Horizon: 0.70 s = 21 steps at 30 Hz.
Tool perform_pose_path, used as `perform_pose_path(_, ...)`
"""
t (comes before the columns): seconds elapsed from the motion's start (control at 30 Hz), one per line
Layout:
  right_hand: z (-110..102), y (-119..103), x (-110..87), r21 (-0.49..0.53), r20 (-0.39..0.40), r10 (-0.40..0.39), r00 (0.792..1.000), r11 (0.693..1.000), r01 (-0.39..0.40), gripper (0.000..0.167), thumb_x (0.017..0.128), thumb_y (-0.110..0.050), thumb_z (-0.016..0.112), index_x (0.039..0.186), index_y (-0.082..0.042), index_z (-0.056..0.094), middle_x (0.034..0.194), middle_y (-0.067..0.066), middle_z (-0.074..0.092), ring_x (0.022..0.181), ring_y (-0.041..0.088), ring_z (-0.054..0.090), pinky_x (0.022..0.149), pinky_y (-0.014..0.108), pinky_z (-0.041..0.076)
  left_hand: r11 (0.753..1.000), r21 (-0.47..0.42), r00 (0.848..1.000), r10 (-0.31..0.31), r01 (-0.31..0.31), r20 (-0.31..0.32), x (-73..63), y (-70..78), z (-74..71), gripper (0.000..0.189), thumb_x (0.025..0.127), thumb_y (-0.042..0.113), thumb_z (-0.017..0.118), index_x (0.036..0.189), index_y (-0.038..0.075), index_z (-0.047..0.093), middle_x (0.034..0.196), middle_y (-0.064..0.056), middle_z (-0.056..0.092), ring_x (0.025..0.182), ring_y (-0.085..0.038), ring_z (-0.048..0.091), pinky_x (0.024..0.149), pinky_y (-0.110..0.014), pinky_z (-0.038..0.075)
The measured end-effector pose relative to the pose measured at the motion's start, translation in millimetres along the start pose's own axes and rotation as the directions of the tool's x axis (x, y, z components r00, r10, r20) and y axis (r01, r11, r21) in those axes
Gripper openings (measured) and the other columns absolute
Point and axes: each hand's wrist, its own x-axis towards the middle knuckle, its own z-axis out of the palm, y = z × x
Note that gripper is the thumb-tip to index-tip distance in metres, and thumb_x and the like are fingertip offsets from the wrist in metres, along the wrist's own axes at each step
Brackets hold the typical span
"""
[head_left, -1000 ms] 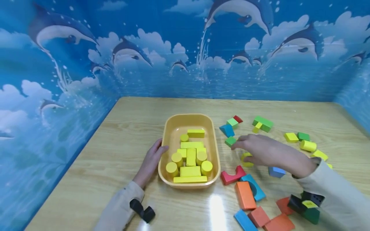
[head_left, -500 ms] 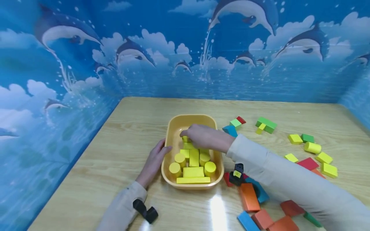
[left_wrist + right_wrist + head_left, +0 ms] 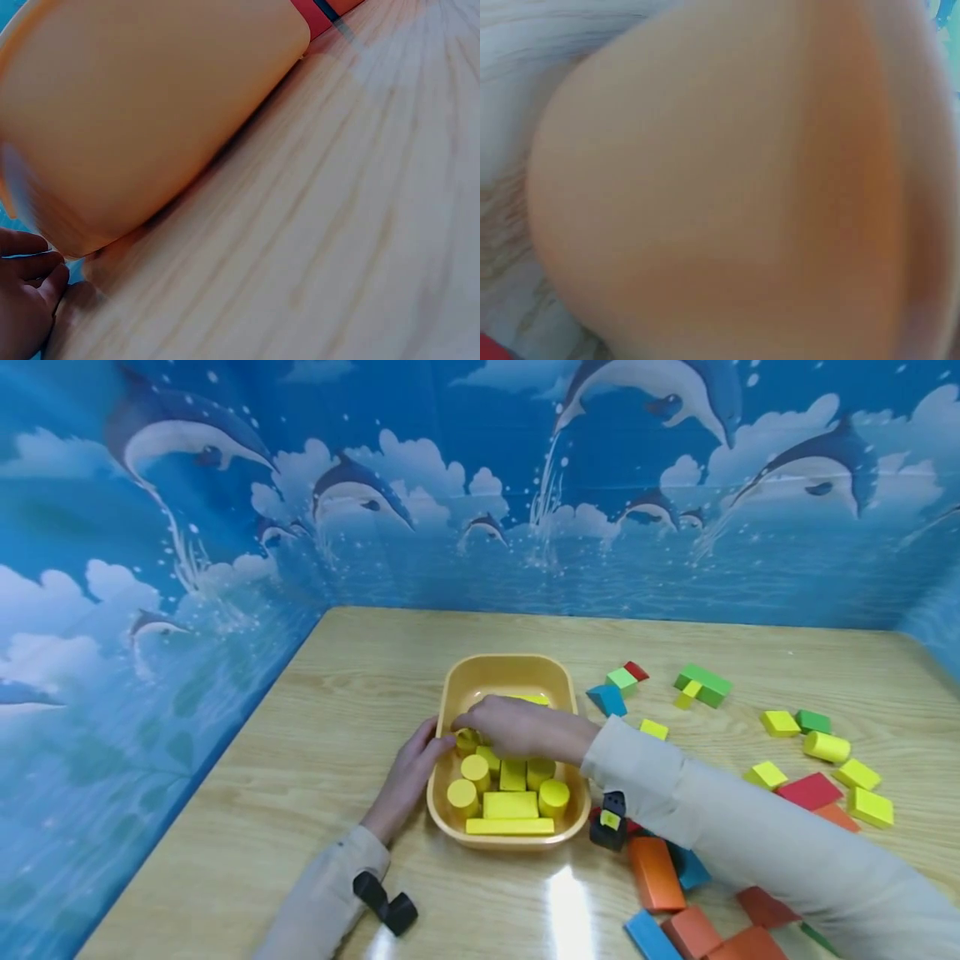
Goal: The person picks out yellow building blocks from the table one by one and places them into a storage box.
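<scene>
My left hand (image 3: 405, 777) holds the left side of an orange plastic tub (image 3: 507, 662), thumb over the rim and the other fingers along the outside. In the left wrist view that hand's fingers (image 3: 34, 259) are by the tub's lower corner. Inside the tub lie yellow wooden blocks: cylinders (image 3: 553, 797), a wide block (image 3: 510, 806) and a long bar (image 3: 510, 827) among them. My right hand (image 3: 517, 727) reaches in over the right rim, fingertips pinching a yellow cylinder block (image 3: 468, 742) near the left wall. The tub's outer wall (image 3: 705, 172) fills the right wrist view, blurred.
Loose blocks are scattered on the table right of the tub: a green one (image 3: 703, 683), a yellow cylinder (image 3: 827, 747), a red one (image 3: 810, 791), an orange one (image 3: 656, 872) and a blue one (image 3: 651, 935). A dolphin-patterned backdrop (image 3: 480, 485) stands behind the table.
My right hand has moved left from among the loose blocks into the tub, then a little nearer to its left wall. The left hand stays on the rim.
</scene>
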Motion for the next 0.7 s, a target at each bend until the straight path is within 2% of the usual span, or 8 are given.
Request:
perform_pose_path(0.13,-4.6,7.4,-12.5,0.033,-0.074,0.046,0.996,0.998,-0.044,0.054,0.088,0.013,0.053,0.138,-0.007,0.052,0.133,0.013,0.057,0.121,0.028,0.054,0.102,0.041,0.045,1.0,-0.009,1.0,-0.013,0.013,0.009,0.5,0.6,-0.9,0.052,0.095,0.026,0.049,0.144,0.009,0.043,0.142,-0.016,0.048,0.124,-0.031,0.051,0.103,-0.044,0.043)
perform_pose_path(0.23,-9.6,16.6,-25.1,0.054,-0.099,0.113,0.989,0.993,-0.108,0.051,0.088,0.012,0.052,0.136,-0.005,0.053,0.131,0.015,0.057,0.116,0.03,0.057,0.094,0.041,0.051,0.999,0.01,0.999,-0.036,0.036,0.013,0.9,1.8,-3.5,0.053,0.096,0.027,0.048,0.145,0.008,0.041,0.146,-0.017,0.044,0.128,-0.032,0.048,0.105,-0.044,0.041)
perform_pose_path(0.33,-11.9,25.8,-37.6,0.052,-0.058,0.143,0.988,0.989,-0.14,0.048,0.088,0.013,0.052,0.132,-0.005,0.057,0.125,0.014,0.061,0.11,0.028,0.059,0.088,0.038,0.054,0.998,0.037,0.999,-0.049,0.048,0.005,1.4,4.0,-4.7,0.055,0.096,0.03,0.047,0.146,0.009,0.04,0.148,-0.016,0.041,0.132,-0.032,0.043,0.108,-0.045,0.037)
perform_pose_path(0.5,-9.5,31.5,-43.4,0.037,0.006,0.081,0.997,0.996,-0.082,0.049,0.083,0.017,0.05,0.125,-0.005,0.063,0.113,0.013,0.066,0.103,0.026,0.062,0.084,0.035,0.055,0.998,0.039,0.999,-0.055,0.054,0.004,1.0,5.4,-4.9,0.054,0.096,0.03,0.047,0.145,0.008,0.04,0.148,-0.016,0.041,0.134,-0.032,0.041,0.109,-0.046,0.035)
perform_pose_path(0.57,-8.2,31.3,-43.8,0.04,0.019,0.09,0.996,0.995,-0.091,0.049,0.083,0.017,0.051,0.125,-0.006,0.063,0.111,0.013,0.066,0.101,0.025,0.062,0.082,0.033,0.055,0.998,0.033,0.999,-0.052,0.051,0.008,0.5,5.0,-3.4,0.054,0.096,0.029,0.048,0.145,0.007,0.04,0.148,-0.017,0.041,0.133,-0.032,0.042,0.109,-0.046,0.036)
perform_pose_path(0.7,-9.5,31.6,-46.5,0.065,0.013,0.133,0.991,0.989,-0.134,0.051,0.084,0.015,0.052,0.13,-0.006,0.06,0.116,0.013,0.065,0.104,0.026,0.061,0.083,0.034,0.055,0.998,0.019,0.998,-0.058,0.058,0.006,0.4,4.3,-0.3,0.054,0.096,0.029,0.048,0.145,0.008,0.041,0.148,-0.017,0.041,0.133,-0.032,0.042,0.108,-0.046,0.037)
